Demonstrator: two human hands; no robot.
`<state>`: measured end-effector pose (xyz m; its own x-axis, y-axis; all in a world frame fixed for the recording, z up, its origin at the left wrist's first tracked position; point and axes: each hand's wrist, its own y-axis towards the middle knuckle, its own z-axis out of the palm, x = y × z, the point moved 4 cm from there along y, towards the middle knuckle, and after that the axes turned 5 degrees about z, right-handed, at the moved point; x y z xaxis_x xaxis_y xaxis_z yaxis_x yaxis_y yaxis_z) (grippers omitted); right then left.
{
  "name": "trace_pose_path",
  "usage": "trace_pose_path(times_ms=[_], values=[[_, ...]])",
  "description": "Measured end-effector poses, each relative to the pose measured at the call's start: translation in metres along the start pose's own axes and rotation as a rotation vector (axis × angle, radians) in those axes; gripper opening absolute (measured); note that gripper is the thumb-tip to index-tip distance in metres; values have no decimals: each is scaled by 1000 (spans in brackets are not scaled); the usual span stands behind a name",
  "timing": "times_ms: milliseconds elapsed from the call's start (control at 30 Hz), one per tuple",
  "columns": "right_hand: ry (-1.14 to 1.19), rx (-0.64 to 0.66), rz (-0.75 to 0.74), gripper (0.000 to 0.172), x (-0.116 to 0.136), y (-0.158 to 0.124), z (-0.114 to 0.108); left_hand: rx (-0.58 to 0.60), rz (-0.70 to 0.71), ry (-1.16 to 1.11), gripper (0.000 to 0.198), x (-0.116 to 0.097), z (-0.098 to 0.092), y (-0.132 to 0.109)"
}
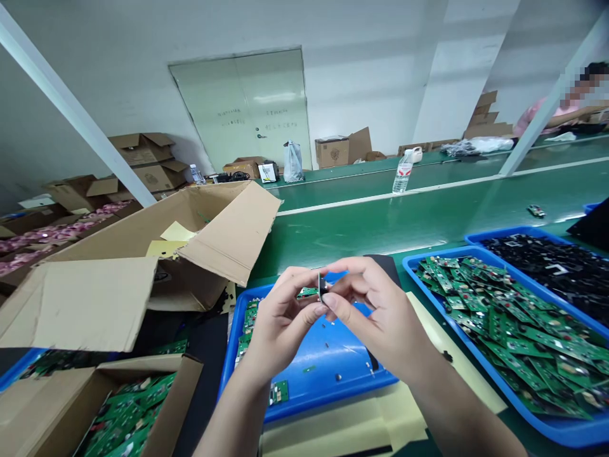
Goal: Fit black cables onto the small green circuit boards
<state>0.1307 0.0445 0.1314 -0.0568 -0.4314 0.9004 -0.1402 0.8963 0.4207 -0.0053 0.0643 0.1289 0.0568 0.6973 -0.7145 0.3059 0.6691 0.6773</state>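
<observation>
Pinching the small black part (322,286), left hand (280,320) and right hand (383,320) grip it; long axis upright.

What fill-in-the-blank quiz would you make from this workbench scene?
1. The left hand and right hand pinch a small black part above the near tray, whose colour is ____.
2. The right-side tray is heaped with ____ circuit boards.
3. The water bottle on the belt stands ____.
4. The open box at the left is made of ____.
Missing words: blue; green; upright; cardboard.
</observation>
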Motion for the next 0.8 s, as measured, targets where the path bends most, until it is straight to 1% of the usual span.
trace_pose_path(times_ms=[100, 167, 233, 300, 433, 533, 633, 733, 800], values=[[-129, -30, 31, 9, 4, -2, -3, -4, -22, 4, 31, 4, 2, -2], [-160, 12, 73, 7, 4, -2, -5, -4, -26, 13, 32, 6, 2, -3], [-124, 86, 119, 7, 3, -1, -6, 1, -20, 38, 34, 6, 2, -4], [-67, 126, 143, 7, 0, 2, -8, 8, -9, 63, 35, 7, 1, -5], [-8, 100, 154, 4, -5, 8, -11, 31, -3, 103, 37, 8, 0, -6], [27, 110, 186, 5, -8, 10, -10, 48, 2, 92, 39, 7, 1, -5], [8, 62, 142, 3, -6, 10, -10, 39, -26, 18, 36, 7, 1, -4], [-80, -36, 51, 3, -2, 8, -11, 24, -87, -100, 30, 8, 0, -4], [-158, -84, -23, 4, 1, 6, -12, 8, -142, -189, 30, 10, -1, -5]])
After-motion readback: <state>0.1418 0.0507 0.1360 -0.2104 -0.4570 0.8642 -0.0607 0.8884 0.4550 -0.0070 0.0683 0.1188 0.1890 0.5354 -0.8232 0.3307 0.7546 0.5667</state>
